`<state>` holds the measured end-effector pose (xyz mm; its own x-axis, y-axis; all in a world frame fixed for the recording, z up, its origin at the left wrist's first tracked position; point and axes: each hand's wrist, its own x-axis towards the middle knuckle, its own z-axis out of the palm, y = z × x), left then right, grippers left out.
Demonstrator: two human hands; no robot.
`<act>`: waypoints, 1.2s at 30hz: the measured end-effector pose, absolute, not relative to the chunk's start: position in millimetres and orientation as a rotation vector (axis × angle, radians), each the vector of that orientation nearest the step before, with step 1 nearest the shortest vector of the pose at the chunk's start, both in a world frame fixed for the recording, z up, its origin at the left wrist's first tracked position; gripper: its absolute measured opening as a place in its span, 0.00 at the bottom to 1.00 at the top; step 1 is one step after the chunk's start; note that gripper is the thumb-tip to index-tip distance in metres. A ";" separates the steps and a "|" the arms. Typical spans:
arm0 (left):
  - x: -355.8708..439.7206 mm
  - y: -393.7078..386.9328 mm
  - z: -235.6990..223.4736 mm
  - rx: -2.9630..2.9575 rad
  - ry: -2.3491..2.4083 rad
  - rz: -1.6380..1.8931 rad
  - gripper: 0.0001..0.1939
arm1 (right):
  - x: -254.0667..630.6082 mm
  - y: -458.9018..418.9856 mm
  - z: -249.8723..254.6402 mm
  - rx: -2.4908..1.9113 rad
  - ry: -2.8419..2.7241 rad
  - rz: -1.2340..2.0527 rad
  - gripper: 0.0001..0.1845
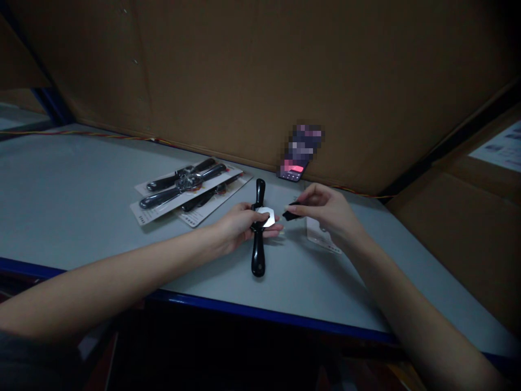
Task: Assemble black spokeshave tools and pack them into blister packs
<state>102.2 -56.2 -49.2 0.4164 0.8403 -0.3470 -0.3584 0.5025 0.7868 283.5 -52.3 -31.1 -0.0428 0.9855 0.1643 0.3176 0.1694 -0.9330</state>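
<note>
A black spokeshave (258, 252) is held above the table, its two handles pointing away from and toward me. My left hand (242, 222) grips it round the middle, with the thumb on top and fingers beneath. Under that thumb lies a bright, flat metal blade (269, 215) with angled corners. Just to its right, my right hand (323, 206) pinches a small black plate-like piece (290, 211) between thumb and fingers. The piece and the blade are apart. Beneath the right wrist, a pale card (321, 239) lies partly hidden on the table.
Several carded packs (187, 190) of similar black tools are stacked at left on the grey table (101, 233). A phone (299, 155) with a lit screen leans against the cardboard wall (228, 81). A thin twisted cable (122, 136) follows the back edge. The front edge (244, 313) is blue.
</note>
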 end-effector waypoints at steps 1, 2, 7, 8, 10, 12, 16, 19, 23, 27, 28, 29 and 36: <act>101.9 -56.5 -49.0 0.688 0.822 0.829 0.14 | 284.2 -52.0 -31.3 -1.304 -1.542 0.885 0.21; 101.6 -56.7 -48.9 0.685 0.821 0.825 0.13 | 284.6 -51.7 -31.6 -1.295 -1.557 0.854 0.20; 101.2 -56.0 -50.4 0.662 0.788 0.776 0.04 | 280.2 -52.9 -31.3 -1.247 -1.647 0.882 0.15; 101.5 -56.1 -50.9 0.674 0.788 0.788 0.04 | 278.6 -53.6 -31.1 -1.237 -1.642 0.908 0.13; 102.2 -56.9 -51.3 0.706 0.798 0.834 0.08 | 275.7 -54.8 -30.9 -1.219 -1.608 0.926 0.12; 102.5 -58.1 -50.8 0.742 0.808 0.867 0.12 | 273.9 -55.8 -30.9 -1.221 -1.588 0.893 0.13; 101.7 -60.4 -48.4 0.784 0.778 0.856 0.13 | 273.9 -57.1 -30.6 -1.215 -1.618 0.833 0.13; 101.1 -61.6 -46.4 0.776 0.779 0.846 0.13 | 275.3 -57.5 -30.6 -1.195 -1.626 0.827 0.13; 101.4 -61.6 -44.3 0.748 0.779 0.822 0.10 | 275.1 -57.4 -31.4 -1.214 -1.597 0.823 0.13; 101.4 -58.3 -44.9 0.679 0.721 0.734 0.12 | 269.2 -58.1 -34.4 -1.225 -1.582 0.860 0.14; 101.3 -57.5 -45.6 0.670 0.697 0.726 0.13 | 266.6 -58.8 -35.8 -1.234 -1.587 0.847 0.14; 101.2 -56.9 -46.5 0.668 0.676 0.727 0.13 | 263.6 -59.6 -37.4 -1.244 -1.591 0.824 0.15; 102.1 -56.6 -52.2 0.611 0.683 0.764 0.10 | 248.5 -62.5 -55.0 -1.282 -1.718 0.528 0.09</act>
